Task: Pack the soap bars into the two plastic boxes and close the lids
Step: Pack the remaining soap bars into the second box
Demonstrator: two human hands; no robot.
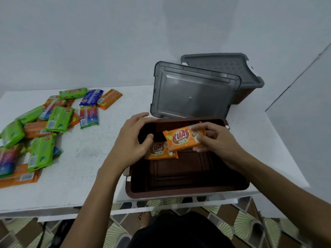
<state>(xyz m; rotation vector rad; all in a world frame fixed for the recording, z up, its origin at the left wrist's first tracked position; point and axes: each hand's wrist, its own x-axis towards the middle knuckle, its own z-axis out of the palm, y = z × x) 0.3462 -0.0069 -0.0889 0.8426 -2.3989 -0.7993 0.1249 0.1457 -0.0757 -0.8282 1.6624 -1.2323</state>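
The right hand (213, 138) fingers grasp an orange soap bar (184, 137) over the brown box (188, 191); the left hand (132, 138) fingers press another bar (159, 152) inside. Bars may overlap crookedly, blocking the lid (193, 92) later.

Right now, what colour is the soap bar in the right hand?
Orange, seen in the head view: soap bar held by the right hand.

Both forearms are bare from elbow to wrist, with no sleeves in view. The left hand (133, 140) and right hand (213, 138) wear no gloves, rings or watch. At six o'clock, dark clothing (179, 231), possibly black shorts, covers the lap. One foot (144, 219) is bare.
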